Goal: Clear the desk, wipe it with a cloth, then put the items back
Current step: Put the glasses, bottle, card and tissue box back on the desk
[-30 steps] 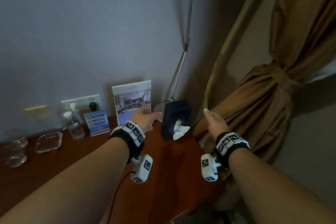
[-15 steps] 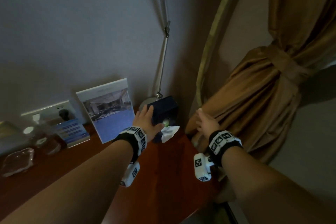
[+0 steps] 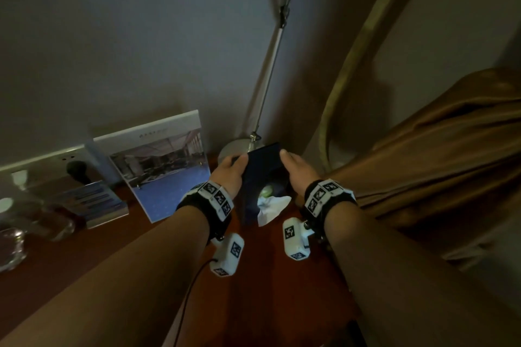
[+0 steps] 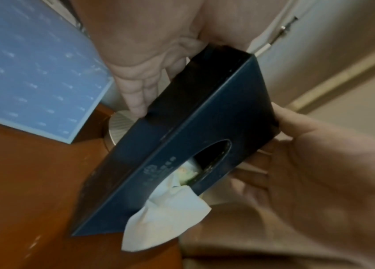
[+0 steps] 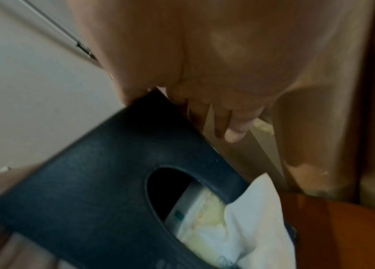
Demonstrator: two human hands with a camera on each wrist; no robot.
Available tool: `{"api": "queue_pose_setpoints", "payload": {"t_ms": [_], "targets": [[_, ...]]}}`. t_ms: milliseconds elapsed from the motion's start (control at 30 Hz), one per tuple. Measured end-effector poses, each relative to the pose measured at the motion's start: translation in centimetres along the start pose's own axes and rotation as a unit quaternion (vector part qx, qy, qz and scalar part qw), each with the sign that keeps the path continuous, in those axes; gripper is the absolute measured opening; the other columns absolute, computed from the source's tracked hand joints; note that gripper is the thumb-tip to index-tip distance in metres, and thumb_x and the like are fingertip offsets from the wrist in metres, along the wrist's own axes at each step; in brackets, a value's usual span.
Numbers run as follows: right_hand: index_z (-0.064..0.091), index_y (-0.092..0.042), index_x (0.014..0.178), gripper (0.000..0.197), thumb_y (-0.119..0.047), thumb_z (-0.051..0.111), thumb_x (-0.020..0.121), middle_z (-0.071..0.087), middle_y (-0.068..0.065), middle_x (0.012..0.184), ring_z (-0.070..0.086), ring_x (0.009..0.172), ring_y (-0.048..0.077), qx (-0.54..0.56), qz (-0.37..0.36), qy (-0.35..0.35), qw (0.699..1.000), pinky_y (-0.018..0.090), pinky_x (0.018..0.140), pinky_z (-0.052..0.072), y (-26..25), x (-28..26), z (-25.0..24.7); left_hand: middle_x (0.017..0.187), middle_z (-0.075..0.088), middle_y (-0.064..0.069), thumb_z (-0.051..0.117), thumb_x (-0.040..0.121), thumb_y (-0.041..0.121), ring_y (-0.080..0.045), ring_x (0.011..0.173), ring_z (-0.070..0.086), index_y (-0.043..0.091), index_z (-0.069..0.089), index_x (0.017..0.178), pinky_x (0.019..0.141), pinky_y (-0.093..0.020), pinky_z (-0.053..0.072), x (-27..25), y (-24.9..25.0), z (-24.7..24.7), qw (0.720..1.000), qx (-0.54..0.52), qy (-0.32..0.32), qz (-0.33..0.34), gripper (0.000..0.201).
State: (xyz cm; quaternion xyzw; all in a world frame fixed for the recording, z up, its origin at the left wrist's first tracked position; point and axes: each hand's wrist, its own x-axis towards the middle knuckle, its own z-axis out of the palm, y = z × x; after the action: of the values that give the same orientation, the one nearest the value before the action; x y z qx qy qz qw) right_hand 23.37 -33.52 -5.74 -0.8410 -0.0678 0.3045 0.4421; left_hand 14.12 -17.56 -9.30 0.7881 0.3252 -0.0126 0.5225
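We see a dark navy tissue box gripped from both sides at the far right end of a reddish wooden tabletop, close against the wall. The box is rectangular, matte and faintly scuffed, with an oval opening in its face and a small pale printed mark beside it. A white tissue spills out of the opening and hangs toward the wood; inside, the wrist views show a pale yellow-green pack. The box sits tilted, opening turned toward us. In the left wrist view its lower corner seems to meet the wood, but we cannot tell whether it has left the surface.

Our left hand wraps its fingers down the box's left side, clasping it. Our right hand clamps the opposite side, thumb on the upper edge and fingers reaching down behind it, so both hands grasp the box.

Just behind the box stands the round metal base of a lamp, its thin arm rising up the wall. To the left a photo card leans against the wall, with a smaller blue card, a wall socket and glassware beyond. A brown curtain hangs to the right.

Half a second ago only the left hand touched the box, flat against its side, while the right hovered apart near the curtain; a second ago neither hand had reached it. Now the right hand has closed in, and the view has dropped nearer.
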Motion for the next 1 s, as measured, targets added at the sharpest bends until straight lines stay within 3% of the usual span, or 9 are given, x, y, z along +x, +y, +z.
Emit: {"api": "queue_pose_setpoints", "payload": {"t_ms": [100,200,333,400,467,667,800,900,1000], "targets": [[0.053,-0.026,0.145,0.057,-0.060,0.043,0.102,0.060,0.000,0.138,0.054,0.130,0.024,0.033,0.012,0.011,0.999,0.043,0.114,0.038,-0.3,1.3,0.8,0.157,0.042,-0.014,0.038,0.110,0.032,-0.031,0.145,0.039,0.010,0.041,0.153,0.117,-0.035,0.029,1.3,0.4,-0.8,0.998,0.069,0.005,0.011,0.048],[0.062,-0.022,0.134,0.043,-0.049,0.049,0.104,0.063,-0.008,0.102,0.058,0.108,0.021,0.100,0.033,0.038,0.994,0.041,0.107,0.042,-0.7,2.1,1.4,0.158,0.035,-0.020,0.047,0.105,0.009,-0.036,0.143,0.039,0.007,0.029,0.156,0.115,-0.037,0.032,2.5,0.0,-1.5,0.993,0.120,0.003,0.018,0.054],[0.059,-0.017,0.095,0.029,-0.041,0.049,0.105,0.063,0.004,0.098,0.058,0.099,0.024,0.141,0.064,0.073,0.985,0.042,0.107,0.043,-1.4,2.5,1.9,0.157,0.041,-0.019,0.044,0.109,0.023,-0.040,0.141,0.042,0.015,0.033,0.156,0.117,-0.048,0.035,2.3,-0.1,-1.3,1.000,-0.010,-0.029,0.005,0.049],[0.059,-0.016,0.092,0.034,-0.044,0.047,0.105,0.066,0.013,0.112,0.060,0.111,0.032,0.145,0.077,0.076,0.983,0.045,0.109,0.044,-1.5,2.7,2.1,0.145,0.054,-0.007,0.079,0.081,0.058,-0.033,0.130,0.055,0.033,0.036,0.150,0.112,-0.052,0.043,1.7,-1.0,-1.0,0.986,-0.150,-0.063,-0.033,0.085],[0.063,-0.012,0.102,0.043,-0.051,0.044,0.104,0.067,0.014,0.112,0.062,0.110,0.034,0.141,0.088,0.086,0.982,0.044,0.105,0.047,-1.6,2.7,2.2,0.131,0.059,-0.001,0.100,0.044,0.057,-0.024,0.120,0.061,0.034,0.034,0.143,0.105,-0.048,0.051,1.3,-1.7,-0.7,0.983,-0.165,-0.071,-0.027,0.121],[0.068,-0.013,0.117,0.073,-0.076,0.041,0.092,0.072,0.011,0.109,0.067,0.104,0.031,0.132,0.087,0.043,0.986,0.047,0.101,0.051,-3.0,0.6,1.9,0.118,0.060,0.004,0.094,0.049,0.051,-0.020,0.109,0.061,0.027,0.038,0.129,0.094,-0.046,0.056,-0.9,-1.1,-1.8,0.997,-0.073,0.007,0.018,0.100],[0.071,-0.022,0.111,0.108,-0.104,0.046,0.047,0.075,0.006,0.109,0.069,0.106,0.031,0.136,0.039,0.018,0.990,0.051,0.104,0.050,-2.7,1.4,0.5,0.111,0.065,0.002,0.093,0.042,0.062,-0.024,0.098,0.068,0.037,0.046,0.112,0.082,-0.050,0.061,-2.9,0.6,-4.1,0.995,-0.089,0.020,0.026,0.088],[0.070,-0.028,0.116,0.074,-0.087,0.037,0.083,0.069,0.002,0.124,0.059,0.124,0.027,0.133,0.006,0.004,0.991,0.045,0.112,0.040,-5.8,-4.0,-0.9,0.116,0.064,0.001,0.098,0.035,0.060,-0.024,0.103,0.067,0.039,0.048,0.112,0.081,-0.052,0.062,-5.4,2.4,-6.1,0.986,-0.165,0.024,0.019,0.094],[0.056,-0.023,0.144,0.076,-0.075,0.028,0.096,0.055,0.005,0.150,0.043,0.144,0.026,0.116,-0.013,0.012,0.993,0.049,0.122,0.025,-6.4,-7.7,-2.9,0.121,0.058,-0.003,0.093,0.070,0.024,-0.023,0.102,0.064,0.022,0.046,0.125,0.072,-0.047,0.061,-8.5,3.9,-7.8,0.959,-0.282,0.029,0.000,0.073]]}}
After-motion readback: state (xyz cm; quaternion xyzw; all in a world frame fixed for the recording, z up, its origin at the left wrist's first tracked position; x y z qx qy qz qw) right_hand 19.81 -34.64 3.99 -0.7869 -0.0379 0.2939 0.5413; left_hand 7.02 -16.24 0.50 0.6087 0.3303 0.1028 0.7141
